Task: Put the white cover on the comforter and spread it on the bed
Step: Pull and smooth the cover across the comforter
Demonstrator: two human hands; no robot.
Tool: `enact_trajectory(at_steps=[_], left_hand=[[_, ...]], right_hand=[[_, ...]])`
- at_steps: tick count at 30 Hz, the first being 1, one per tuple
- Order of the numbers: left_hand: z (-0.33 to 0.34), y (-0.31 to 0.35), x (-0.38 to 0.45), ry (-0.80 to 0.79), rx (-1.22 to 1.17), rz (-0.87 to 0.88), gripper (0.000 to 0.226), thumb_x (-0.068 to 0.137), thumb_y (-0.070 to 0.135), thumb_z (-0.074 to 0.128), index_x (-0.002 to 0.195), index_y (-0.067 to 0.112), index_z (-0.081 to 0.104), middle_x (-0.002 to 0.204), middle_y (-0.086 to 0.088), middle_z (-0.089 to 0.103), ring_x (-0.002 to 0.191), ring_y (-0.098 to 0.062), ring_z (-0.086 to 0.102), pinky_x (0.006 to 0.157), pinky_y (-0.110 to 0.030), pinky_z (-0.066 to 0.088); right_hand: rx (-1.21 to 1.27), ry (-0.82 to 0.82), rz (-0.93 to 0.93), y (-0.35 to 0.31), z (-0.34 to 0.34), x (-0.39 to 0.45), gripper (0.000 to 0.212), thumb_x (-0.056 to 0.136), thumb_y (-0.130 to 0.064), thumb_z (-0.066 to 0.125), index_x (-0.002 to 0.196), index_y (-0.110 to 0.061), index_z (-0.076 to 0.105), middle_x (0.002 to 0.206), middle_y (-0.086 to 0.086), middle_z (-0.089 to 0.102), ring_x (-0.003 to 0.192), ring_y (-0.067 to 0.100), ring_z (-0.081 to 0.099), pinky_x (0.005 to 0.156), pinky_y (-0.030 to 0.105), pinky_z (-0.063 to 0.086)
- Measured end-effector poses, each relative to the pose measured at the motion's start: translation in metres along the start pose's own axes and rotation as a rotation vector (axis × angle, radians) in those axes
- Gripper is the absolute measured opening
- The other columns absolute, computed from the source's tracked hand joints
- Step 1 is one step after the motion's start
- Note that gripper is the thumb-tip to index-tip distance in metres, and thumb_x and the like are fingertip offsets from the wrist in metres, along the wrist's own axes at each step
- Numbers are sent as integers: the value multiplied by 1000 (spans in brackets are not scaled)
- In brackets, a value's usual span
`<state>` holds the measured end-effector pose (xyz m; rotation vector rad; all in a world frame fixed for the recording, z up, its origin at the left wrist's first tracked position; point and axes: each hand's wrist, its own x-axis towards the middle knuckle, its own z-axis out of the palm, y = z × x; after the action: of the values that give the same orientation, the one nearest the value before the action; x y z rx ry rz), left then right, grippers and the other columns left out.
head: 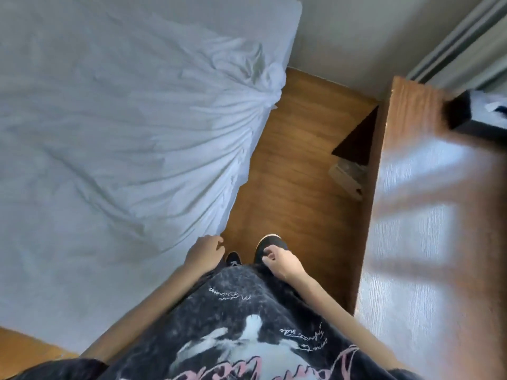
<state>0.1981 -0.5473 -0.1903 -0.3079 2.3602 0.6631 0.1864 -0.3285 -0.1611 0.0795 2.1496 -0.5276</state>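
The white covered comforter [123, 127] lies wrinkled across the bed, filling the left of the head view, with a bunched corner [270, 78] hanging over the bed's far right edge. My left hand [204, 252] hovers at the near edge of the comforter with loosely curled fingers, holding nothing that I can see. My right hand [281, 260] hangs over the floor beside it, fingers curled and apart, empty. Both hands sit low in front of my dark printed shirt.
A narrow strip of wooden floor [296, 165] runs between the bed and a glossy wooden desk [428, 215] on the right. A small box [347, 178] lies on the floor under the desk. My black shoes [270, 244] stand on the floor. A dark object [466, 116] sits on the desk.
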Motion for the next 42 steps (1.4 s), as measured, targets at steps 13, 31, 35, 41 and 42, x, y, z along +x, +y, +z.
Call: enact_trajectory(at_steps=[13,31,35,41,42], left_hand=[[-20,44,85,155,-527,-647,34,95,28,47,125,16,57,128,-10,58,118,-27,51,97,-35,43],[8,-108,210,616,-722,-1133,59,91,17,62,144,2,41,148,-32,33,134,-49,35,108,-58,35],[12,-199,234,806,-709,-1288,63,96,30,55,150,8,32,153,-30,24,139,-48,24,112,-56,22],[47,-280,266,798,-731,-1335,77,90,61,19,150,14,32,155,-15,29,143,-34,24,115,-52,22],[53,-272,277,791,-661,-1323,79,89,60,14,150,13,31,156,-14,27,143,-34,23,113,-54,21]], right_hand=[[-549,-234,-392,-106,-230,207,35,97,-32,47,129,-19,54,123,2,64,110,23,59,83,29,42],[-1195,-315,-909,-250,-80,399,55,100,-28,46,150,-19,27,156,7,25,144,26,23,117,38,26],[-1178,-208,-1313,-292,-6,457,59,88,-34,66,141,-17,46,146,15,44,134,35,42,109,49,35],[-1073,-211,-1629,-329,85,538,62,86,-54,54,140,-26,49,152,12,36,140,36,31,115,49,16],[-1021,-189,-1671,-322,89,549,60,87,-55,51,140,-26,50,152,12,37,141,35,31,116,49,17]])
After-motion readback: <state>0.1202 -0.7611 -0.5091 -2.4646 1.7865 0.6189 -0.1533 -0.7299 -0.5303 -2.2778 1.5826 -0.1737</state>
